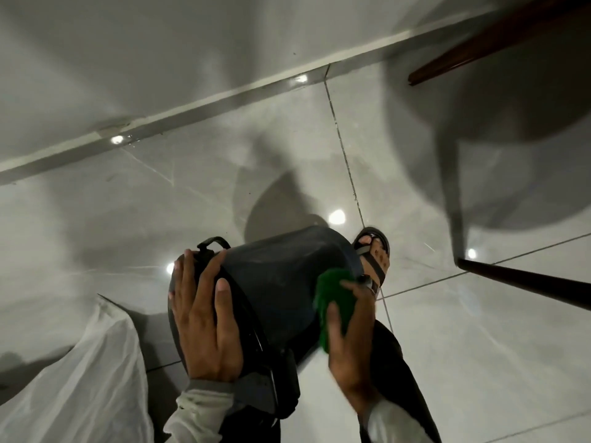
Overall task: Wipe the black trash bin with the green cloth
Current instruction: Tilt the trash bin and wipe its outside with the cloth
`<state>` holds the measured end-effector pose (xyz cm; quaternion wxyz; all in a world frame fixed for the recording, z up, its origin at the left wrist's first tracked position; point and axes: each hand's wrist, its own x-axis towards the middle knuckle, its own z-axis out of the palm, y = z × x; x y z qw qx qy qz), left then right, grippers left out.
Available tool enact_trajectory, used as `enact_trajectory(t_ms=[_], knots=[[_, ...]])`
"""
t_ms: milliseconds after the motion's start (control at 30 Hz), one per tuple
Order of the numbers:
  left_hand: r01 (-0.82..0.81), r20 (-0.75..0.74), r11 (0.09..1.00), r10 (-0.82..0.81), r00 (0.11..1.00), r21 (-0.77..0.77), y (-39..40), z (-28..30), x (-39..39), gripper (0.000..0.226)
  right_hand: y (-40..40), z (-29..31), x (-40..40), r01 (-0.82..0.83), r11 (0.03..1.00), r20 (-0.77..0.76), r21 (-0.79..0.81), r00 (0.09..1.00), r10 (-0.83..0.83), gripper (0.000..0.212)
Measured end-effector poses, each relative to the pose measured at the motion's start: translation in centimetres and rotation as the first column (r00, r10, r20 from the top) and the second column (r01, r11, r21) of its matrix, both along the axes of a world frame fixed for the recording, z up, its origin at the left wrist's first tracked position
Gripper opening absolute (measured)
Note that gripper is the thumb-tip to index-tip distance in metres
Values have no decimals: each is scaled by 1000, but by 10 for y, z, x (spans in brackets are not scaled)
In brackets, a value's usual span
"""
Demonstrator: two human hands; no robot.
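The black trash bin (281,276) is tilted on its side in front of me, lid end toward my body and base pointing away. My left hand (204,318) lies flat over its lid edge, fingers spread and gripping it. My right hand (347,343) presses the green cloth (335,305) against the bin's right side wall. The dusty side of the bin faces up between both hands.
Glossy grey floor tiles (192,193) run to a white wall skirting (224,97). A white plastic sheet (83,378) lies at lower left. My sandalled foot (374,254) stands beside the bin. Dark wooden furniture (499,39) and a dark leg (524,282) stand at right.
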<state>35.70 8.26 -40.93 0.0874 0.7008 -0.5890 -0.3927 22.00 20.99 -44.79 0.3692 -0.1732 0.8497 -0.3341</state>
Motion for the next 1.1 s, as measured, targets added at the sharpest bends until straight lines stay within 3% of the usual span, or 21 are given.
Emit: enact_trajectory(t_ms=[100,200,267,367,467,600,667,767,833,900,967,1033,1100], knots=[[-15,4,1000,15,1000,-8,-3,-1,-4,63,-18,-47,-35,178,975,-7,133,984,-179,41],[-39,-1,999,39,999,11,-10,-2,-2,64,-35,-36,-36,158,986,31,52,987,-160,38],[-10,-14,1000,10,1000,7,-8,-1,-1,63,-37,0,-11,-1,994,118,-114,993,14,35],[40,-16,998,-41,999,-48,7,0,2,70,-33,38,21,-339,882,115,-327,912,393,38],[32,-27,998,-33,999,-55,22,0,8,71,-41,8,-2,-484,855,65,-189,862,502,47],[100,-21,993,-102,995,-64,44,7,16,70,-62,-61,-67,-168,969,120,184,982,147,35],[98,-31,993,-101,994,-63,52,8,21,72,-73,-71,-79,-109,964,213,242,975,56,32],[111,-38,990,-114,993,-83,55,5,27,72,-75,-39,-41,-372,928,226,-5,904,363,32],[137,-53,984,-143,988,-114,61,4,31,71,-50,7,3,-537,805,157,-253,798,582,35],[154,-60,978,-163,985,-141,66,2,34,71,-18,27,20,-598,718,132,-355,729,672,41],[162,-46,977,-170,984,-141,72,2,36,73,-11,8,1,-605,758,128,-245,754,644,41],[171,-42,975,-178,983,-138,73,1,38,73,-27,-30,-29,-500,865,136,-44,855,501,42],[203,-42,970,-210,977,-134,74,2,35,73,-61,-68,-65,-389,903,136,183,919,369,38]])
